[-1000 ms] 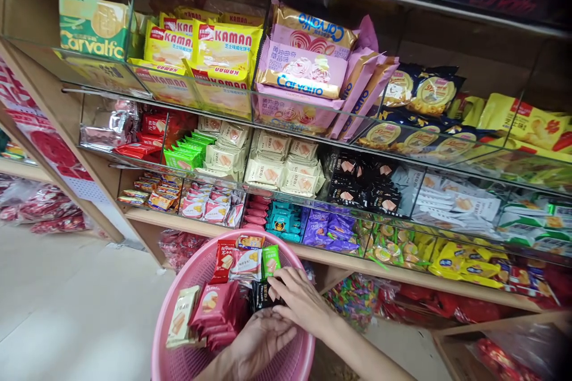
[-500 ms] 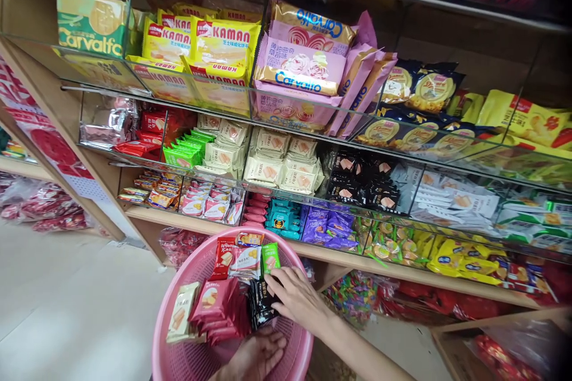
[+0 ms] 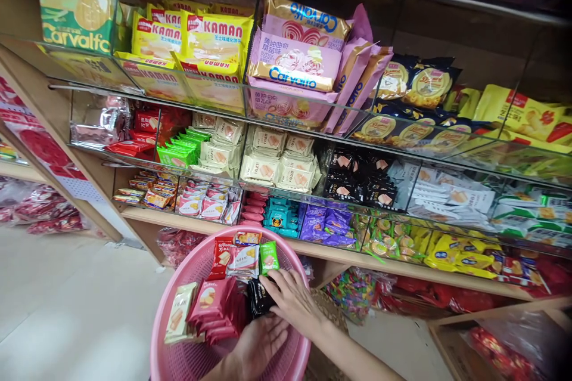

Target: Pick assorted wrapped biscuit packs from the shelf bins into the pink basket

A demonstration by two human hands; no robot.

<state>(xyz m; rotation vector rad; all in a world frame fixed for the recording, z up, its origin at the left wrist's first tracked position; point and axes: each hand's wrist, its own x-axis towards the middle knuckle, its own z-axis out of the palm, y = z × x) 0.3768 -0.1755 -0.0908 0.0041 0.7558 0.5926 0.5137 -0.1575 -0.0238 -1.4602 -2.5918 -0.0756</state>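
A pink plastic basket (image 3: 163, 303) with perforated sides holds small snack packets. My right hand (image 3: 292, 300) reaches in from the right, its fingers stretched over the black packets (image 3: 259, 297) and partly covering them. Below it, my left hand (image 3: 261, 342) lies palm up in the basket with loosely spread fingers, apparently empty and close beside the black packets. Stacked dark-pink packets (image 3: 214, 303) are left of both hands, with cream packets (image 3: 179, 315) at the basket's left. Along the far side sit a red packet (image 3: 221, 257), a white-and-pink packet (image 3: 243, 260), an orange packet (image 3: 247, 238) and a green packet (image 3: 269, 257).
Behind the basket stands a shelf with clear dividers, holding yellow wafer packs (image 3: 214, 38), lilac cookie packs (image 3: 295, 62) and rows of small snacks such as purple packets (image 3: 324, 223). Bagged sweets (image 3: 353, 291) lie under the bottom shelf. Pale floor (image 3: 71, 303) shows at left.
My left hand has moved up, closer to the black packets and my right hand. My right hand stays over those packets. The shelf view has shifted slightly left.
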